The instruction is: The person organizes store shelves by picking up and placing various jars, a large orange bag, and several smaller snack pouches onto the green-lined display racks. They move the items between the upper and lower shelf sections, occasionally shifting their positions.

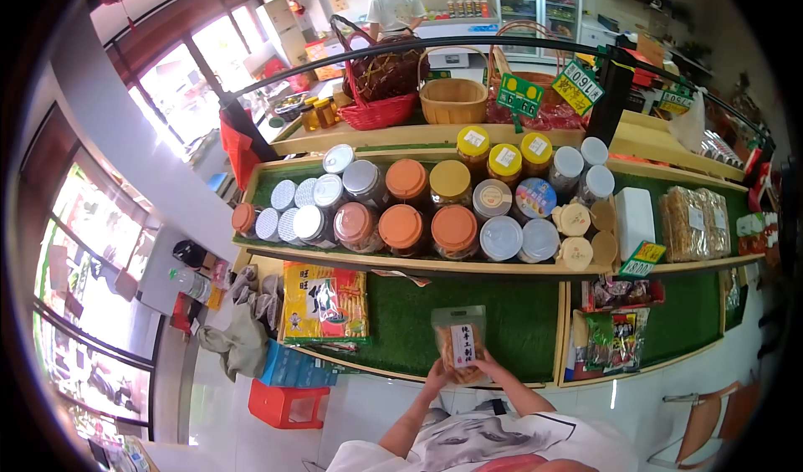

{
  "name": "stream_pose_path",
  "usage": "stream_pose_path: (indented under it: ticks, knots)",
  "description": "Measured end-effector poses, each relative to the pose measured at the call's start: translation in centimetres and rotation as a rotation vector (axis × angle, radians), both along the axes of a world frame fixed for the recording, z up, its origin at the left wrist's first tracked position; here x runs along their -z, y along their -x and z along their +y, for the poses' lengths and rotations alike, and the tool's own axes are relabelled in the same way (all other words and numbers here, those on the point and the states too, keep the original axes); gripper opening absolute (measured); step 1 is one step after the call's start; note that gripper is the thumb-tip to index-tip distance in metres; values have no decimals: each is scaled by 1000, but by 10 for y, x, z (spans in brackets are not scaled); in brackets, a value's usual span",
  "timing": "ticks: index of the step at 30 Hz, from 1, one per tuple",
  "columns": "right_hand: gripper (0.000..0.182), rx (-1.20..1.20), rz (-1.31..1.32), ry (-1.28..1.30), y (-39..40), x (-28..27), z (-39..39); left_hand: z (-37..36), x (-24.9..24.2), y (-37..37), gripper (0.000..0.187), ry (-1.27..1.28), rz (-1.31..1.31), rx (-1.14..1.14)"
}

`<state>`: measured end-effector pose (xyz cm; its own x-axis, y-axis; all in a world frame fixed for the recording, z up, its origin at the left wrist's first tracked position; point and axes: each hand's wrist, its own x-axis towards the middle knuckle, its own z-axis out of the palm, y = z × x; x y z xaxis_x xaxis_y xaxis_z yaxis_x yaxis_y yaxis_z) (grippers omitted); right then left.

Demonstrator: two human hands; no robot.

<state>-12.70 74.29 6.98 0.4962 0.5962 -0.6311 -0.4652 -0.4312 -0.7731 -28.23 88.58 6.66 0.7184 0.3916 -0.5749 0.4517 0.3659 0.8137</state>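
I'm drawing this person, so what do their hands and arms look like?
The left hand and right hand are bare: I see no gloves. The forearms are bare too, with no watch or bracelet that I can make out. The shirt is white with a grey printed picture.
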Motion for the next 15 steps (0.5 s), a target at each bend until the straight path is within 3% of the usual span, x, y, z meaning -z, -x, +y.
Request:
stream_pose_path:
  ticks: [2, 5, 7, 8, 11, 12, 13, 14, 15]
  knots:
    - [97, -44, 27, 5, 4, -3, 27, 27, 16, 6, 66, -52, -55, 0]
    - [96, 5, -91, -30, 15, 45, 66, 69, 41, 0, 68, -106, -182, -35]
    - [91, 13, -2, 64, 31, 51, 87, 89, 53, 12, 70, -80, -226, -91]
    - [89, -6, -7, 88, 38, 50, 99, 100, 80, 12, 82, -337, -346, -63]
    - [85, -6, -31, -22, 69, 72, 114, 132, 115, 42, 83, -579, 98, 183]
    - [87, 24, -73, -24, 78, 98, 114, 133, 121, 53, 80, -473, -126, 55]
    - [88, 52, -114, -31, 88, 112, 117, 132, 120, 60, 79, -450, -91, 67]
    - [88, 60, -156, 9, 97, 72, 124, 135, 119, 67, 78, -435, -56, 80]
    - [88, 37, -137, 42, 102, 71, 126, 140, 115, 72, 77, -425, -22, 93]
